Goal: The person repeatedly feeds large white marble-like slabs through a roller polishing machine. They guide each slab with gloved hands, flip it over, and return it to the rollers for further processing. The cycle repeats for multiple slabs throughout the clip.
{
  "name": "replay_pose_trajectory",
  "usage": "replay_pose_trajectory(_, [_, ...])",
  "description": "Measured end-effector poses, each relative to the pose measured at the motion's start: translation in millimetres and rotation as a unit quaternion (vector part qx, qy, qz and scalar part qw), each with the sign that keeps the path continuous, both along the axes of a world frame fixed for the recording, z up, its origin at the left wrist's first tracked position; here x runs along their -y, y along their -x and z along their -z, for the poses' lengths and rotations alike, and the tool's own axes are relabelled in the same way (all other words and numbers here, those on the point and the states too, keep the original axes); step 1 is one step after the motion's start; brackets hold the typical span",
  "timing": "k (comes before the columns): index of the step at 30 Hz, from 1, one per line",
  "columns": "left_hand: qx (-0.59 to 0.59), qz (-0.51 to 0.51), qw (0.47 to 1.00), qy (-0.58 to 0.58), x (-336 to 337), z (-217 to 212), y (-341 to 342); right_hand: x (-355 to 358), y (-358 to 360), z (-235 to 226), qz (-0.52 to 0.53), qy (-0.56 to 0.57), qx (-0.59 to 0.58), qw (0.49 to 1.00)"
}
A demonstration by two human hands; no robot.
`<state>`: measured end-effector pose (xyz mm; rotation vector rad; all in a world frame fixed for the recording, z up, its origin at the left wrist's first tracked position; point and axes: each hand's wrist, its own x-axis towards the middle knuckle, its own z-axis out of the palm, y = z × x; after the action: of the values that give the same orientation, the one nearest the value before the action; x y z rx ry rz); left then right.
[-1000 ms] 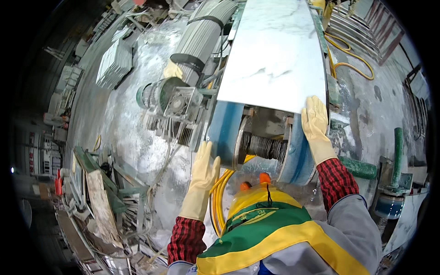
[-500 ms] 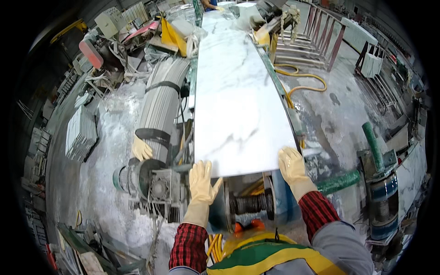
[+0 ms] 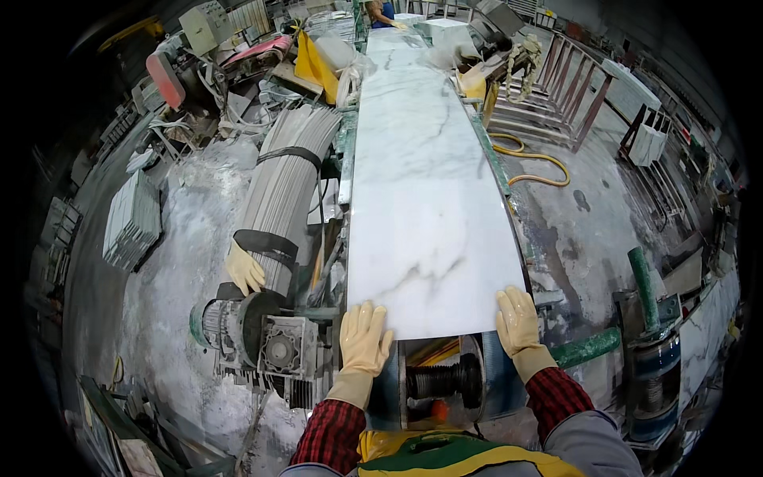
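A long white marble slab (image 3: 429,230) with grey veins stretches away from me. My left hand (image 3: 362,346), in a cream rubber glove, rests at its near left corner with fingers stretched forward and thumb apart. Gloved the same way, my right hand (image 3: 520,324) lies along the near right corner, its fingers extended against the edge. Both hands touch the slab without visibly wrapping round it; their fingertips' undersides are hidden. Below the near edge sits a dark ridged roller or spool (image 3: 445,381) between blue side parts.
Left of the slab are a strapped grey bundle (image 3: 288,171), a loose cream glove (image 3: 244,267) and a motor (image 3: 278,350). A green pipe (image 3: 588,347) juts out on the right, with a yellow hose (image 3: 544,167) beyond. Another person (image 3: 380,14) stands at the far end.
The view has shifted, so the slab and machine sit lower in the picture. Both my hands keep their places at the slab's near corners. More of the far person shows.
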<state>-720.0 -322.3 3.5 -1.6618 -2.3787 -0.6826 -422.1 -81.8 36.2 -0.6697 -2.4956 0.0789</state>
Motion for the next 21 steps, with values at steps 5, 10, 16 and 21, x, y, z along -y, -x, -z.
replay_pose_trajectory(5, [0.001,0.001,1.000,-0.003,1,1,-1,2,-1,0,0.004,-0.010,-0.009,1.000])
replay_pose_trajectory(10, [-0.015,0.008,1.000,-0.014,4,6,-2,3,-8,4,0.004,-0.020,-0.014,1.000])
replay_pose_trajectory(16, [-0.024,-0.004,1.000,-0.004,8,5,-7,7,-9,5,0.012,-0.011,-0.018,1.000])
replay_pose_trajectory(21, [-0.016,-0.007,1.000,0.000,11,5,-10,10,-11,1,0.013,0.006,-0.005,1.000])
